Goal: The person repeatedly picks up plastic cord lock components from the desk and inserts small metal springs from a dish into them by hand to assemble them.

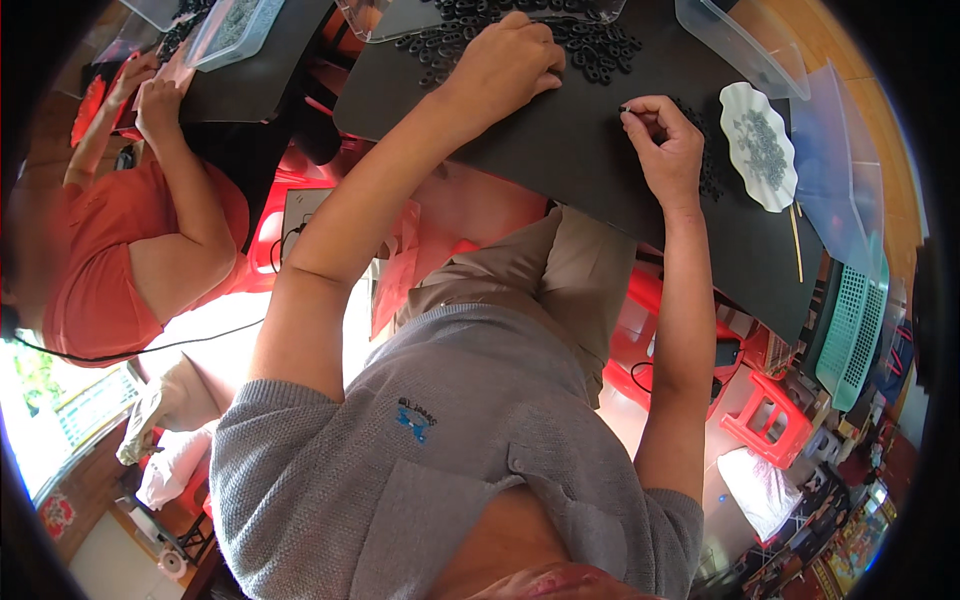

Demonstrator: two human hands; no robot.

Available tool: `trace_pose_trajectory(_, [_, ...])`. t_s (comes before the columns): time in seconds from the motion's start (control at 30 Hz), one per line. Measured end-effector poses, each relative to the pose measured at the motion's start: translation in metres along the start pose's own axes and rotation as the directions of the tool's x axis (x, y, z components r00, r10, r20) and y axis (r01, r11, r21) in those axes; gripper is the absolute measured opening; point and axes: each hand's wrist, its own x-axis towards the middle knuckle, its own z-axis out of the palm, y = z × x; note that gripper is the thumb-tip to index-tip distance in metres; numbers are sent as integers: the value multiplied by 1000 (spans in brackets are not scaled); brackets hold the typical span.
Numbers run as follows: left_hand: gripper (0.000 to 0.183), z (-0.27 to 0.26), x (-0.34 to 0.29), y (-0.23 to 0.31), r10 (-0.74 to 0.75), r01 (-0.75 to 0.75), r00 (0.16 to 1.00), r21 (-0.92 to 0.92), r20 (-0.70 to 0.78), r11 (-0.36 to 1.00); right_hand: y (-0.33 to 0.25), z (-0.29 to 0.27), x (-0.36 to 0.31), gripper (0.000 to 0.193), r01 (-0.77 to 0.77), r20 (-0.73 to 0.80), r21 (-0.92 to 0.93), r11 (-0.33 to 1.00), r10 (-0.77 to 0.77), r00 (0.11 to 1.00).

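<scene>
My right hand (668, 150) is raised just above the black table (560, 150), its thumb and forefinger pinching a small black piece (625, 109). Farther left, my left hand (505, 65) rests at the near side of a spread of small black rings (600, 50). Its fingers are curled down; whatever they hold is hidden beneath them. Right of my right hand stands a white scalloped dish (741, 96) with a heap of tiny clear-grey parts (760, 147) in it. More small black pieces (711, 170) lie between that hand and the dish.
A clear plastic container (745, 45) stands at the far right, beside a translucent sheet (835, 170). A thin wooden stick (797, 245) lies below the dish. Off the table's right side is a green basket (855, 325). At left, a co-worker in red (150, 250) handles something at another table.
</scene>
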Motion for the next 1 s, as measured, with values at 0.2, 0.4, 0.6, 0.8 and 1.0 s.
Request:
trace_pose_trajectory(0.2, [22,13,6,28,-201,195,978,-534,49,823,5,0,1,8,-31,-9,144,989,33,999])
trace_pose_trajectory(0.4, [25,39,5,45,-381,326,874,-945,303,-6,1,-3,1,10,-144,43,419,897,138,989])
trace_pose_trajectory(0.6, [22,43,11,51,-396,339,900,-865,183,371,5,-9,3,9,-205,157,626,753,136,978])
trace_pose_trajectory(0.8, [24,33,12,56,-383,387,872,-909,306,157,1,-7,3,9,-185,162,539,822,114,980])
trace_pose_trajectory(1.0, [23,30,11,50,-380,420,857,-900,350,119,-2,-6,2,8,-193,162,516,835,126,979])
